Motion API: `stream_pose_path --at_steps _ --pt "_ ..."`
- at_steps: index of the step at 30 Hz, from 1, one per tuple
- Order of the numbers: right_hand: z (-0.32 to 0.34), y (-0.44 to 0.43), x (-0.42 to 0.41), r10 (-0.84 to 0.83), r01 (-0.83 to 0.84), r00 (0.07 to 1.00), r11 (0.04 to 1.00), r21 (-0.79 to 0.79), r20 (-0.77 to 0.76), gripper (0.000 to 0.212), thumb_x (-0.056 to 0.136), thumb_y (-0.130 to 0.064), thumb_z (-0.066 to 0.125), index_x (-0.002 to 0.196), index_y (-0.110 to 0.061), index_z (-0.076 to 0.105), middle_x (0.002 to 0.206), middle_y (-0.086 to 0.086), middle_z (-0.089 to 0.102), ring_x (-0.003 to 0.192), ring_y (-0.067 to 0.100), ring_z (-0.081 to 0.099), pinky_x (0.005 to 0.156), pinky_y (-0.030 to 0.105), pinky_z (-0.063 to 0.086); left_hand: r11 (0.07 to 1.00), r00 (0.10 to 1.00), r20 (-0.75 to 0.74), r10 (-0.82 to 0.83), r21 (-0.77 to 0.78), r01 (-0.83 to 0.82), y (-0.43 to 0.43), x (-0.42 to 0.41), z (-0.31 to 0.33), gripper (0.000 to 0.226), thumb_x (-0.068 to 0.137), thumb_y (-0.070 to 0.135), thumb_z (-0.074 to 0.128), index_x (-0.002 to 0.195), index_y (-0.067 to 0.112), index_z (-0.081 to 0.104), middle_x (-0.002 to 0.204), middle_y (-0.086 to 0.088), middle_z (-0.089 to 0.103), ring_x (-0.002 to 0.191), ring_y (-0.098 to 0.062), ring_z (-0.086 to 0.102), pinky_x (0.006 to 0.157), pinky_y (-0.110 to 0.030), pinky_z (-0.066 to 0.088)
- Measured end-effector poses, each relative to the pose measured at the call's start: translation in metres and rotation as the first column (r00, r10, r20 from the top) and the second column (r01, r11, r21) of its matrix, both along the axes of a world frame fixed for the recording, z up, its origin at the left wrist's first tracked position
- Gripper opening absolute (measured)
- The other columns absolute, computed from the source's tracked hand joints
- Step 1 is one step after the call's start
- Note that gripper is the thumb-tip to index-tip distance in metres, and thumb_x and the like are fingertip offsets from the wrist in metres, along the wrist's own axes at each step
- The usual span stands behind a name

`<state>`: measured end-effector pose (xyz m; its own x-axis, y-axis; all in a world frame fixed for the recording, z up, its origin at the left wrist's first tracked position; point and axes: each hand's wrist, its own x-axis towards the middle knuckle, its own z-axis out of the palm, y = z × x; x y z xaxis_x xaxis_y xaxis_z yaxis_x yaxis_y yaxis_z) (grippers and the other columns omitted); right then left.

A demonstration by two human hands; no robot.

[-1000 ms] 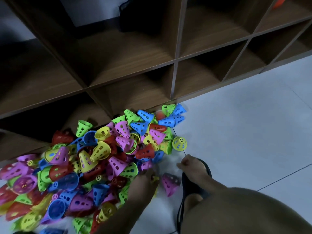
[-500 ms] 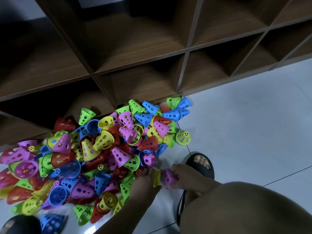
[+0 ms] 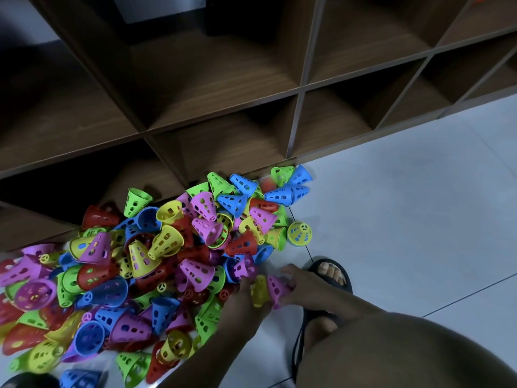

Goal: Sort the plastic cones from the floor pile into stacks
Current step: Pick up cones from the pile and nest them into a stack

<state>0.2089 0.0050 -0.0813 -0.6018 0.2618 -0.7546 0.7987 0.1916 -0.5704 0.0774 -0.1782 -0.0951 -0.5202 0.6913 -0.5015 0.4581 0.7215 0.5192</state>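
Our left hand (image 3: 242, 306) holds a yellow cone (image 3: 260, 294), fingers curled round it. Our right hand (image 3: 306, 287) pinches a purple cone (image 3: 277, 288), and the two cones touch. Both are at the near right edge of the pile (image 3: 145, 270) of mixed-colour cones. The pile lies on the pale tiled floor (image 3: 405, 219), against the wooden cubby shelf (image 3: 223, 79). Our black sandal (image 3: 347, 284) is just beside the right hand.

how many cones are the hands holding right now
2: a yellow cone in the left hand and a purple cone in the right hand, side by side beside the pile. Others may be hidden behind the hands.
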Motion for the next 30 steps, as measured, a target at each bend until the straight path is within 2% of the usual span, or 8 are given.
stream_pose_path --at_steps 3,8,12,16,18,21,24,30 --pt "0.020 0.016 0.005 -0.039 0.042 0.997 0.998 0.046 -0.063 0.079 0.075 -0.043 0.087 0.142 -0.042 0.046 0.110 -0.018 0.066 0.096 -0.006 0.061 0.079 0.013 0.048 0.992 0.997 0.035 0.067 0.105 -0.070 0.012 -0.004 0.015 0.063 0.080 0.052 0.084 0.128 0.028 0.053 0.092 0.010 0.074 0.076 -0.005 0.070 0.062 -0.024 0.055" --pt "0.038 0.048 0.009 -0.117 0.141 0.963 0.986 0.084 -0.244 0.078 0.070 -0.046 0.086 0.139 -0.046 0.051 0.111 -0.011 0.071 0.102 0.004 0.068 0.099 0.042 0.056 0.948 0.985 0.095 0.146 0.270 -0.166 0.037 -0.015 0.038 0.060 0.079 0.055 0.086 0.125 0.036 0.052 0.094 0.018 0.074 0.079 0.006 0.068 0.061 -0.012 0.051" --pt "0.064 0.072 0.001 -0.140 0.218 0.920 0.958 0.184 -0.365 0.072 0.078 -0.033 0.086 0.141 -0.041 0.053 0.117 -0.018 0.069 0.108 0.001 0.065 0.095 0.029 0.057 0.916 0.958 0.213 0.191 0.313 -0.252 0.059 -0.023 0.055 0.059 0.081 0.042 0.089 0.123 0.045 0.048 0.097 0.022 0.073 0.085 0.010 0.069 0.069 -0.014 0.054" --pt "0.066 0.087 -0.004 -0.168 0.323 0.882 0.896 0.304 -0.440 0.078 0.079 -0.030 0.086 0.148 -0.029 0.050 0.117 -0.018 0.067 0.112 0.000 0.062 0.097 0.022 0.051 0.881 0.886 0.366 0.284 0.265 -0.392 0.079 -0.030 0.055 0.055 0.069 0.053 0.084 0.113 0.057 0.052 0.102 0.014 0.074 0.085 -0.017 0.072 0.074 -0.043 0.061" --pt "0.063 0.089 -0.007 -0.170 0.343 0.880 0.873 0.346 -0.444 0.079 0.080 -0.034 0.085 0.149 -0.027 0.049 0.116 -0.015 0.067 0.113 0.002 0.061 0.097 0.022 0.050 0.870 0.849 0.421 0.319 0.225 -0.439 0.087 -0.035 0.051 0.050 0.066 0.052 0.082 0.105 0.064 0.054 0.096 0.009 0.074 0.074 -0.025 0.068 0.064 -0.042 0.054" --pt "0.057 0.087 -0.011 -0.133 0.316 0.891 0.869 0.381 -0.435 0.080 0.075 -0.045 0.082 0.146 -0.028 0.050 0.116 -0.012 0.065 0.108 0.006 0.062 0.096 0.028 0.053 0.888 0.856 0.411 0.314 0.191 -0.418 0.098 -0.041 0.056 0.028 0.071 0.046 0.079 0.095 0.042 0.066 0.080 0.001 0.073 0.066 -0.027 0.065 0.060 -0.043 0.051" --pt "0.054 0.083 -0.013 -0.073 0.282 0.889 0.865 0.415 -0.452 0.076 0.071 -0.051 0.075 0.141 -0.032 0.053 0.116 -0.011 0.061 0.104 0.007 0.063 0.092 0.033 0.056 0.882 0.856 0.413 0.311 0.210 -0.422 0.111 -0.043 0.067 0.016 0.081 0.033 0.079 0.088 0.022 0.069 0.078 0.000 0.072 0.074 -0.024 0.068 0.066 -0.037 0.053" --pt "0.055 0.082 -0.006 -0.148 0.413 0.824 0.817 0.403 -0.547 0.067 0.077 -0.038 0.082 0.138 -0.030 0.056 0.124 -0.015 0.064 0.113 0.006 0.062 0.094 0.027 0.054 0.735 0.707 0.590 0.389 0.264 -0.624 0.134 -0.043 0.087 0.017 0.090 0.027 0.080 0.101 0.028 0.068 0.095 0.008 0.077 0.098 -0.019 0.075 0.089 -0.044 0.061"
